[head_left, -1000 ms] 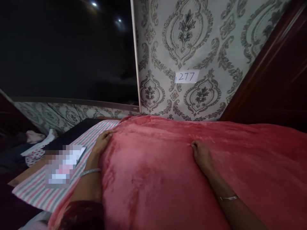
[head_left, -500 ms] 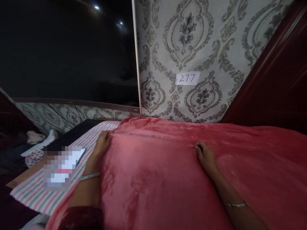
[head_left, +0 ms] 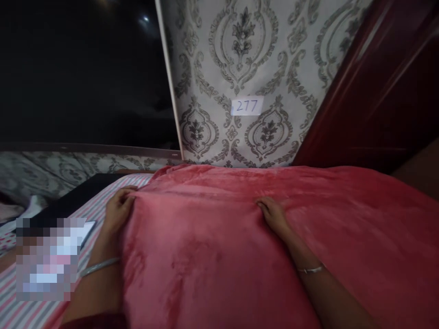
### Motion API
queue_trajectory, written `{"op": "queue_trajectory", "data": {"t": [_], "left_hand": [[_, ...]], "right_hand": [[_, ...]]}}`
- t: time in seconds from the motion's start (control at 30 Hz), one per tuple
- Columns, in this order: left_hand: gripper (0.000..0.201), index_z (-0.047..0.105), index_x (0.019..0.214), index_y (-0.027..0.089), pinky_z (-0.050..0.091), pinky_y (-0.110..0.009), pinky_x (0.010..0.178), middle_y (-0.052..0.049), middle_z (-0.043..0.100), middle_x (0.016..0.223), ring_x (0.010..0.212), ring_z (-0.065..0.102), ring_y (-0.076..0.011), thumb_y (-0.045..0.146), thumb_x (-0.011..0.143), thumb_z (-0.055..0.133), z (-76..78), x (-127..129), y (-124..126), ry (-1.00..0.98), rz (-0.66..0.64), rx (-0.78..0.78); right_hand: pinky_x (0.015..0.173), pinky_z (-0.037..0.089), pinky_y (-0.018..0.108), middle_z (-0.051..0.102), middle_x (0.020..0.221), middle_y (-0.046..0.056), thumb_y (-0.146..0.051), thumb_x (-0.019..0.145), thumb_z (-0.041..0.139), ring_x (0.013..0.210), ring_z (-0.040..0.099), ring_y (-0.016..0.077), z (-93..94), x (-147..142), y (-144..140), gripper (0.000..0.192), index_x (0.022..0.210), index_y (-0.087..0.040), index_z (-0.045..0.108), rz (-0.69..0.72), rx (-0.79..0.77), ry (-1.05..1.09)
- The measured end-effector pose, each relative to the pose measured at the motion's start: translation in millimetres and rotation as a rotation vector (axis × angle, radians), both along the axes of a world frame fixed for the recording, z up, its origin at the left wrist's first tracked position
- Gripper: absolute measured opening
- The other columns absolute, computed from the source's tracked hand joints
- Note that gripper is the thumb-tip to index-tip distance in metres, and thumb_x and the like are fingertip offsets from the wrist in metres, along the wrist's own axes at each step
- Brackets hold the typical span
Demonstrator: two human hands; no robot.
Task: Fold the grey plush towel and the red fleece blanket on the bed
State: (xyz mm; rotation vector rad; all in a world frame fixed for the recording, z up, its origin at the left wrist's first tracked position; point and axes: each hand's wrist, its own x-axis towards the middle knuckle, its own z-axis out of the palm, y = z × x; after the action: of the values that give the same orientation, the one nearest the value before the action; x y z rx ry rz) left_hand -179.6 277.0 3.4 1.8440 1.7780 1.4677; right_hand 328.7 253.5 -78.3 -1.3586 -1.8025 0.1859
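Where plush pink blanket [head_left: 212, 246] bunches | left hand [head_left: 118, 208] grips | right hand [head_left: 272, 214] pinches

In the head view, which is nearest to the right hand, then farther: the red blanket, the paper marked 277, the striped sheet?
From the right hand:
1. Red blanket, under the hand, touching.
2. Paper marked 277, on the wall above.
3. Striped sheet, far left, beyond the left hand.

Patterned wallpaper [head_left: 274, 55], paper label "277" [head_left: 247, 106], dark screen [head_left: 82, 73], striped sheet [head_left: 92, 208], red-brown wooden panel [head_left: 384, 91]
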Motion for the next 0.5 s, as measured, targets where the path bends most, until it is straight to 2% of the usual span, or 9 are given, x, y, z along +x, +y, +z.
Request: {"op": "queue_trajectory", "data": {"t": [0.1,0.2,0.3,0.4,0.5], "left_hand": [[0.026,0.060,0.086,0.020,0.046,-0.036,0.099,-0.002,0.067,0.104,0.100,0.061,-0.0212,0.040,0.070,0.060,0.6,-1,1,-0.130,0.006,-0.035],[0.034,0.062,0.093,0.019,0.049,-0.031,0.082,0.000,0.064,0.086,0.080,0.058,-0.0179,0.041,0.067,0.061,-0.3,-3,4,-0.177,0.117,-0.123],[0.035,0.063,0.095,0.018,0.047,-0.031,0.077,0.000,0.062,0.080,0.076,0.056,-0.0180,0.040,0.068,0.058,-1.9,-6,7,-0.075,0.224,-0.144],[0.036,0.066,0.096,0.019,0.046,-0.031,0.078,-0.001,0.064,0.082,0.080,0.059,-0.0194,0.041,0.070,0.055,-4.8,-10,10,0.009,0.270,-0.143],[0.039,0.067,0.096,0.019,0.047,-0.031,0.074,-0.001,0.065,0.081,0.077,0.060,-0.0199,0.045,0.071,0.054,-7.2,-11,13,0.086,0.311,-0.075]], "right_hand": [[0.084,0.050,0.037,0.071,0.093,0.009,-0.026,0.092,0.042,0.090,0.064,0.0230,2.4,0,0,0.026,0.089,-0.022,0.067,0.010,0.011,0.011],[0.082,0.050,0.035,0.070,0.089,0.008,-0.022,0.091,0.043,0.087,0.063,0.0218,4.4,1,1,0.024,0.087,-0.022,0.067,0.042,0.038,0.024],[0.080,0.049,0.034,0.069,0.087,0.007,-0.021,0.091,0.045,0.085,0.062,0.0214,7.5,5,-1,0.023,0.085,-0.022,0.067,0.024,0.071,0.032],[0.076,0.047,0.034,0.066,0.082,0.007,-0.027,0.091,0.048,0.081,0.061,0.0215,14.6,14,-4,0.021,0.080,-0.022,0.065,-0.048,0.096,0.035],[0.073,0.045,0.032,0.065,0.079,0.005,-0.032,0.087,0.055,0.078,0.059,0.0210,25.0,30,-9,0.017,0.077,-0.022,0.065,-0.097,0.085,0.023]]}}
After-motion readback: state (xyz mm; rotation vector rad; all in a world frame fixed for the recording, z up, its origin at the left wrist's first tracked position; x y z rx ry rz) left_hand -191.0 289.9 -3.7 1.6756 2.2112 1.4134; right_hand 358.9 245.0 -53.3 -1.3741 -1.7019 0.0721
